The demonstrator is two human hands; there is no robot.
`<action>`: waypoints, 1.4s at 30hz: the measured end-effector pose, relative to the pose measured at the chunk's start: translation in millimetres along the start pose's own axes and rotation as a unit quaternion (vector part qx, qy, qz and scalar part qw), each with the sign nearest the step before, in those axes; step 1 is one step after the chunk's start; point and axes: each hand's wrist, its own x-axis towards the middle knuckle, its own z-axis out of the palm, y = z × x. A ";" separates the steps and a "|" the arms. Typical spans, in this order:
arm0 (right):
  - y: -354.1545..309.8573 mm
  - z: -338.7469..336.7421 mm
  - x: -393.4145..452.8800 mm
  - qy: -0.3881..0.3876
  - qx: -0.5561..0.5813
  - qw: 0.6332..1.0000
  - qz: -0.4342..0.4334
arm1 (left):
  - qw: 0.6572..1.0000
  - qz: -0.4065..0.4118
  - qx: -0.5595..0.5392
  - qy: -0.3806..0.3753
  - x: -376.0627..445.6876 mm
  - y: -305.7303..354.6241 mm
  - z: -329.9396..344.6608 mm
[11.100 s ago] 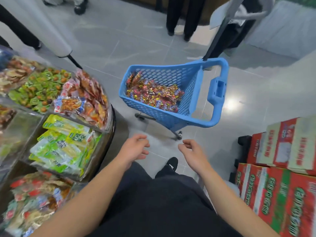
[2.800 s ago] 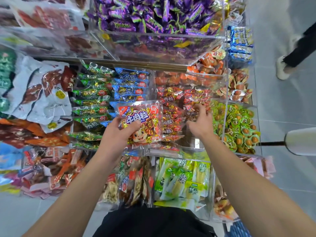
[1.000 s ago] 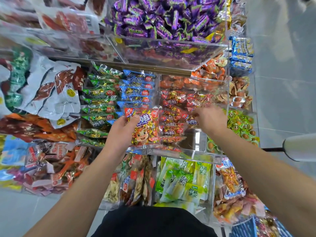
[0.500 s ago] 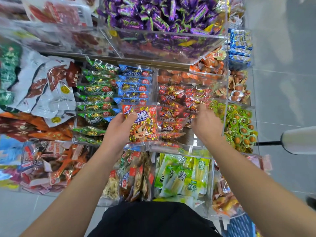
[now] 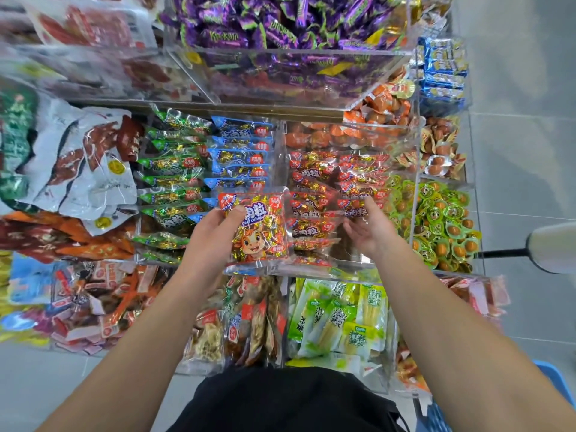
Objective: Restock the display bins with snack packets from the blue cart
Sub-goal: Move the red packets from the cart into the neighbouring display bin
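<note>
Left hand: our left hand grips a beef-cube packet, thumb curled over its upper left corner and fingers behind it.
Packet in hand: a flat, glossy clear-film pouch with a red top band, a cartoon calf printed low on the front, and small gold foil-wrapped cubes showing through; it stands upright over the front edge of the acrylic bin.
Right hand: our right hand is spread loose, palm turned toward the left hand, fingers relaxed and holding nothing; its fingertips touch the red packets.
Red packets: a crinkled, shiny stack of red beef-cube packets lies in the bin between our two hands and just beyond the right fingertips.
Beyond the left hand: rows of blue-banded packets and green-banded packets, the same foil-filled film, overlapping like shingles.
Outboard of the right hand: small round green-rimmed sealed cups, piled loosely.
Below our wrists: long pale-green pickle pouches, smooth and soft-looking.
Top tier: twisted purple foil candies heaped in a clear bin.
Blue cart: only a blue plastic corner shows beside our right forearm.
</note>
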 end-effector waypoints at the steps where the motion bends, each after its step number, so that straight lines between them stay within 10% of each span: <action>1: -1.8 1.4 1.1 0.000 0.008 1.000 0.001 | 1.000 -0.002 0.007 0.000 0.7 0.1 -0.1; 14: 8.5 -6.2 -53.7 -0.021 -0.107 0.992 -0.065 | 0.998 0.038 0.043 -0.032 -3.5 4.7 1.4; 22: 2.1 24.7 -132.8 -0.183 -0.509 0.704 -0.461 | 0.969 0.157 0.128 -0.144 -17.8 7.2 20.6; 29: -33.5 6.9 -129.7 -0.106 -0.540 0.692 -0.467 | 0.938 0.246 0.243 -0.030 -22.7 10.4 20.3; 36: -68.8 -15.7 -107.3 0.041 -0.618 0.561 -0.549 | 0.817 0.304 0.488 0.041 -5.3 -10.5 -0.1; 42: -49.3 -7.9 -77.0 0.043 -0.692 0.494 -0.525 | 0.781 0.296 0.547 0.058 -3.8 -36.7 5.8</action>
